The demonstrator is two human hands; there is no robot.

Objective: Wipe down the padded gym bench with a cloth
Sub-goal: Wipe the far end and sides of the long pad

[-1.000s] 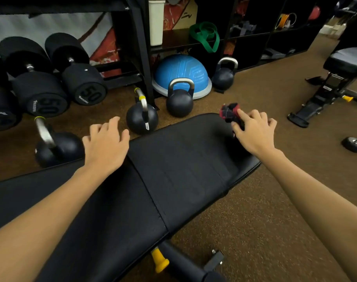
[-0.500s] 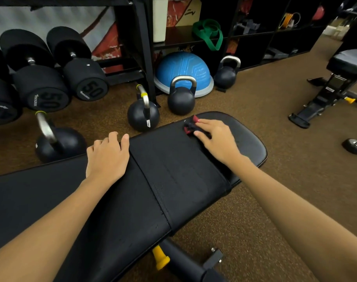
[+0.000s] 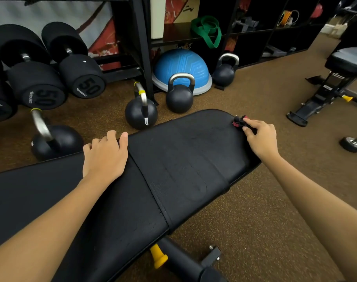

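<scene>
The black padded bench (image 3: 183,159) runs from the lower left to the middle right, with a seam between its two pads. My right hand (image 3: 260,137) presses a small dark cloth with red patches (image 3: 239,121) onto the pad's far right end, near the rounded edge. Most of the cloth is under my fingers. My left hand (image 3: 105,155) lies flat on the bench's far edge beside the seam, fingers spread and holding nothing.
Several black kettlebells (image 3: 179,96) stand on the brown floor just beyond the bench, with a blue balance dome (image 3: 181,66) and 50-marked dumbbells (image 3: 80,78) on a rack behind. A second bench (image 3: 336,78) is at the right. A yellow knob (image 3: 158,256) sticks out of the frame below.
My right hand swept the cloth left across the end pad and has now come back to its far right end. My left hand has stayed on the bench edge.
</scene>
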